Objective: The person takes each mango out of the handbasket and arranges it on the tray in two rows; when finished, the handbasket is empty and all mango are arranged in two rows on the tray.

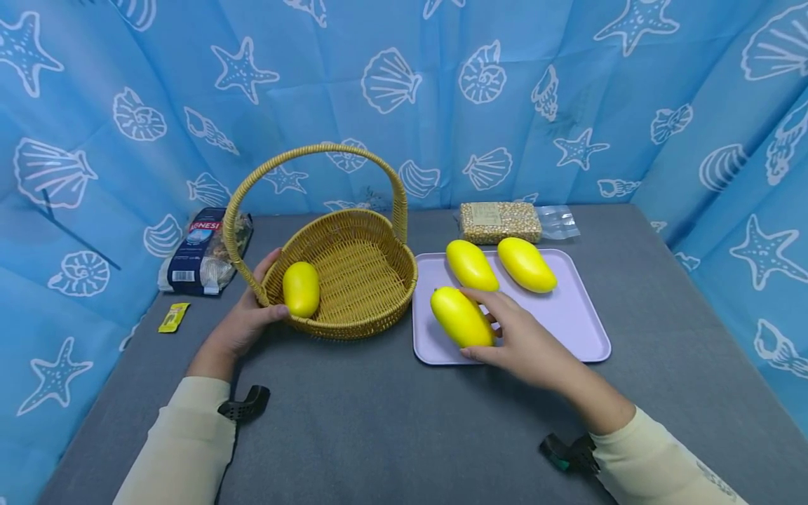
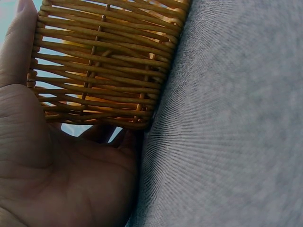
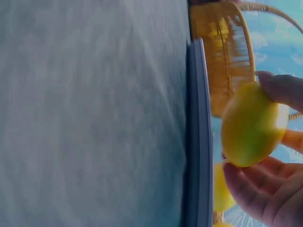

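Note:
A yellow mango (image 1: 461, 315) is in my right hand (image 1: 530, 344), pinched between thumb and fingers over the front left of a lilac tray (image 1: 577, 330). In the right wrist view, this mango (image 3: 253, 125) appears raised off the tray, with a greenish patch on its skin. Two more mangoes (image 1: 472, 265) lie at the tray's back. To the left stands a wicker basket (image 1: 360, 280) with a tall handle and one mango (image 1: 301, 289) inside. My left hand (image 1: 243, 319) grips the basket's left side, its thumb at the rim; the left wrist view shows the woven wall (image 2: 104, 61) close up.
Behind the tray lies a clear pack of pale beans or grains (image 1: 501, 223). A dark Agnesi pasta bag (image 1: 198, 252) rests left of the basket, with a small yellow wrapper (image 1: 173, 318) before it. A blue seashell curtain (image 1: 391, 126) hangs behind the grey table (image 1: 353, 421).

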